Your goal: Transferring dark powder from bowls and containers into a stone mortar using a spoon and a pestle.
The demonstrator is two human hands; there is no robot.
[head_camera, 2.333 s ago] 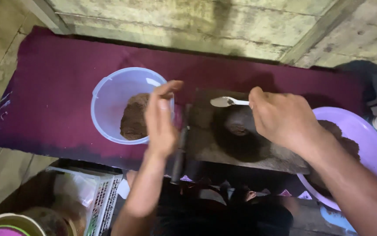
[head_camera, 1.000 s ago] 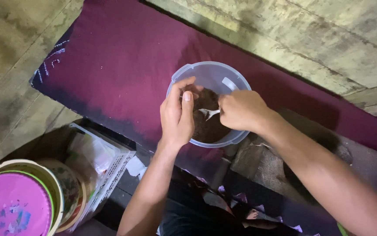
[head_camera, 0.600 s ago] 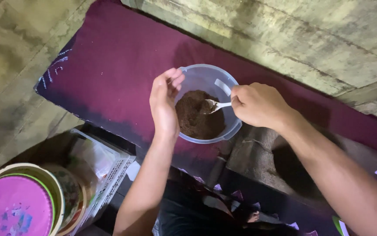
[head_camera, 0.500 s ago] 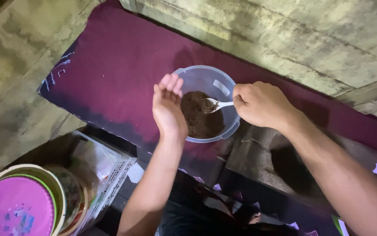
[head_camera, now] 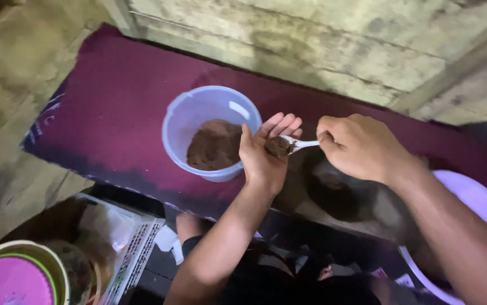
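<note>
My right hand [head_camera: 362, 147] is closed around the handle of a white spoon [head_camera: 295, 144], its bowl heaped with brown powder [head_camera: 278, 146] and resting against the open, cupped palm of my left hand [head_camera: 263, 155], just beside the rim of the pale blue tub [head_camera: 182, 121]. A good mound of the same powder lies in that tub on the maroon mat [head_camera: 102, 107], so I judge the scooping is only partly through. The dark hollow [head_camera: 334, 195] under my right wrist and the lilac basin [head_camera: 475, 197] show little that I can make out.
</note>
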